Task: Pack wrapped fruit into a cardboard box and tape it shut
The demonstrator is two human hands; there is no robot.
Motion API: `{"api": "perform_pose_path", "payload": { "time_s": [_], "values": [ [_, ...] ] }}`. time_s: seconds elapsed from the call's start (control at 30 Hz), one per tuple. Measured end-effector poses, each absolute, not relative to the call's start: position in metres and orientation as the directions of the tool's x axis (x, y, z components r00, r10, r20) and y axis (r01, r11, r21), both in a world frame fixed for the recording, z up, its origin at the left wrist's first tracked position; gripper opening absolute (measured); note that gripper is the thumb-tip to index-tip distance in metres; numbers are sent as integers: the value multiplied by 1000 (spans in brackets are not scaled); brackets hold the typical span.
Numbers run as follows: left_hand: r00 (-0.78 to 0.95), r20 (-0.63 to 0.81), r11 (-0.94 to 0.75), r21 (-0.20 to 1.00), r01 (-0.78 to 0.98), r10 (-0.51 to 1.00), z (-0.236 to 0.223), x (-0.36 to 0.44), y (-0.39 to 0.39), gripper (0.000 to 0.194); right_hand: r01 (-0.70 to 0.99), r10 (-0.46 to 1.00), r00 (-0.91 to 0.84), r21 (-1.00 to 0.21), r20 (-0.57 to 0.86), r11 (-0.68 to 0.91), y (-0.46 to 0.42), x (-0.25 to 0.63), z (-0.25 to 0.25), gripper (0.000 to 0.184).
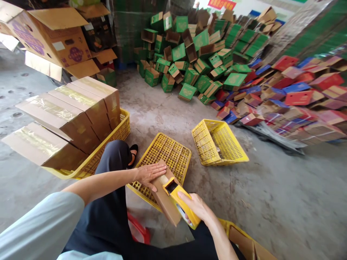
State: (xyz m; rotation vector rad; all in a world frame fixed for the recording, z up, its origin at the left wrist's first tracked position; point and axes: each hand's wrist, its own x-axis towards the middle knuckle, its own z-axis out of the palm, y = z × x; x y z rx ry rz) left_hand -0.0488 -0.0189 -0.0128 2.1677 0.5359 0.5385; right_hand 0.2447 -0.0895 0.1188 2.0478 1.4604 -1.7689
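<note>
At left, cartons [92, 104] stand in a yellow crate [123, 126], and the left hand [149, 175], its fingers nearly straight and slightly spread, presses flat on the far end of a box [166, 202] lying over the near right part of an upturned crate [168, 150]. The right hand [197, 208] wraps round a yellow tape dispenser [182, 203], its head against the box's top beside a strip of tape [163, 179]; farther right, an open crate [217, 141] sits on the floor [260, 180].
</note>
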Motion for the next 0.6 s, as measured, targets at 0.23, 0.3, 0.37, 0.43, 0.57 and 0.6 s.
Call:
{"api": "perform_pose_path", "payload": {
  "time_s": [0.23,0.3,0.37,0.43,0.57,0.6],
  "values": [
    [795,186,-520,835,182,577,-11,-49,-22,108,668,558,-52,-444,-828,-597,-115,275,133,49],
    [801,190,-528,830,178,568,-10,-49,-24,109,678,561,-31,-430,-827,-596,-119,274,131,48],
    [790,186,-510,842,178,584,-8,-48,-25,110,701,556,-12,-404,-831,-588,-120,271,127,47],
    [776,175,-481,858,182,606,-6,-47,-26,108,706,555,-8,-397,-832,-586,-121,267,122,48],
    [766,190,-485,856,176,615,-2,-45,-30,108,705,572,38,-384,-819,-596,-121,264,115,45],
    [763,192,-491,852,183,618,-1,-44,-33,109,710,575,49,-376,-817,-595,-121,264,113,46]
  ]
}}
